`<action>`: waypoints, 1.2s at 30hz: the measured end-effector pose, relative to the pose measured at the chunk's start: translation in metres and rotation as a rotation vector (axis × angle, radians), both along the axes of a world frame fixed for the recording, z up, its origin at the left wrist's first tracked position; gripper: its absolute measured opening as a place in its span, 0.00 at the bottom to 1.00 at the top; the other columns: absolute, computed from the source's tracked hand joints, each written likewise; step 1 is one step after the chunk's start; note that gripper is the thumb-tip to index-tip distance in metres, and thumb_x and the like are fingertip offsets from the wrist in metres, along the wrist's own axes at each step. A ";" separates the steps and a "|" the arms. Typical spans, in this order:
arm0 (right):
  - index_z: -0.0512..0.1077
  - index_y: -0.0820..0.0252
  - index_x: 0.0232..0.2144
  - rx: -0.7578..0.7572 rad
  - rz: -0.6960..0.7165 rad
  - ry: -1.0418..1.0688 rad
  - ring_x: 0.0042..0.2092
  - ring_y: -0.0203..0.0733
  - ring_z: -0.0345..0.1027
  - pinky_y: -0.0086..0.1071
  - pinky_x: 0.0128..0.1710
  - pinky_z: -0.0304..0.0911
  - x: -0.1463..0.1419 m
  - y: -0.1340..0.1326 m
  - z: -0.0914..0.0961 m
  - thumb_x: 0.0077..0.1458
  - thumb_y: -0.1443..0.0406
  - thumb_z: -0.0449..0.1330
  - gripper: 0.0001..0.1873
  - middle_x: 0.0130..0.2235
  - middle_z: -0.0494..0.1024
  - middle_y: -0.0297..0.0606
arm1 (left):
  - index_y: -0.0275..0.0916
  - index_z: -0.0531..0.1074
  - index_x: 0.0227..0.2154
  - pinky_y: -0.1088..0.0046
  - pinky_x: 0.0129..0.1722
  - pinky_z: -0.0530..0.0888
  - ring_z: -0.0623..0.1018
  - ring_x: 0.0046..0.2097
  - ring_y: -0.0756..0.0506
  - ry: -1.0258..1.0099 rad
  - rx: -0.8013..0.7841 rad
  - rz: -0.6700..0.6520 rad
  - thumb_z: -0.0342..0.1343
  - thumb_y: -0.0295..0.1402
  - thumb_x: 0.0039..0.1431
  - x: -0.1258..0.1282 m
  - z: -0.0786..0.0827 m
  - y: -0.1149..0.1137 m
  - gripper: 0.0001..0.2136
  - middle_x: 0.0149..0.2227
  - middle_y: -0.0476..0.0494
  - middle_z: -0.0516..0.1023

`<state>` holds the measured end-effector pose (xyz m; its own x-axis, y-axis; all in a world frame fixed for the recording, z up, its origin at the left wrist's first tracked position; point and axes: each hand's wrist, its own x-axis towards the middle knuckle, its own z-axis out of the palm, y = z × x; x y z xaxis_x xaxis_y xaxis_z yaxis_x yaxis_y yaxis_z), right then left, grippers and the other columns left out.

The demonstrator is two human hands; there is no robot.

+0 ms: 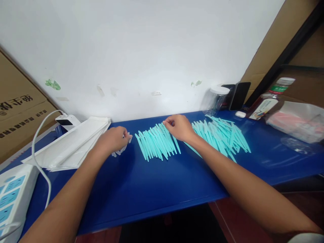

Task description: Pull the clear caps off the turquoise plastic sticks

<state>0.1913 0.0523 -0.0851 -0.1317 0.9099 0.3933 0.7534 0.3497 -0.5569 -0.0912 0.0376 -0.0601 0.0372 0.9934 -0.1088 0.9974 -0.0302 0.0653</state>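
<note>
My left hand is closed, its fingertips pinching a small translucent white piece. More translucent pieces lie on the blue table beneath and beside it. My right hand is also closed, thumb and forefinger pressed together at the upper ends of a row of slim turquoise sticks. What sits between those fingertips is too small to make out. The sticks in this row lie side by side, slanting the same way. Right of my right wrist is a looser, overlapping heap of turquoise sticks, partly hidden by my forearm.
White plastic sleeves are stacked at left, near a power strip and a white cable. Along the right stand a lidded clear jar, a dark phone, a bottle and a plastic bag. A white wall rises behind.
</note>
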 end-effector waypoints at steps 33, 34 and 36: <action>0.82 0.60 0.30 0.028 -0.201 0.035 0.35 0.44 0.75 0.33 0.35 0.60 0.033 0.028 -0.001 0.61 0.60 0.61 0.14 0.32 0.84 0.39 | 0.32 0.74 0.50 0.51 0.49 0.69 0.73 0.55 0.25 0.204 0.477 0.079 0.42 0.34 0.69 -0.008 -0.053 0.024 0.19 0.50 0.22 0.77; 0.82 0.60 0.30 0.027 -0.205 0.037 0.35 0.44 0.76 0.33 0.35 0.60 0.035 0.028 0.000 0.62 0.60 0.61 0.14 0.32 0.84 0.39 | 0.32 0.75 0.50 0.52 0.48 0.69 0.73 0.55 0.26 0.205 0.474 0.083 0.42 0.34 0.68 -0.008 -0.053 0.024 0.19 0.50 0.21 0.77; 0.82 0.60 0.30 0.032 -0.221 0.034 0.35 0.44 0.76 0.33 0.35 0.60 0.039 0.028 0.004 0.62 0.60 0.61 0.14 0.32 0.84 0.39 | 0.32 0.75 0.50 0.51 0.48 0.69 0.73 0.55 0.25 0.205 0.465 0.091 0.42 0.33 0.68 -0.009 -0.051 0.023 0.18 0.49 0.21 0.77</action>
<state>0.2299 0.0807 -0.0813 0.0830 0.9021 0.4235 0.7948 0.1964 -0.5742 -0.1006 0.0610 -0.1115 -0.0277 0.9366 0.3494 0.9883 0.0781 -0.1309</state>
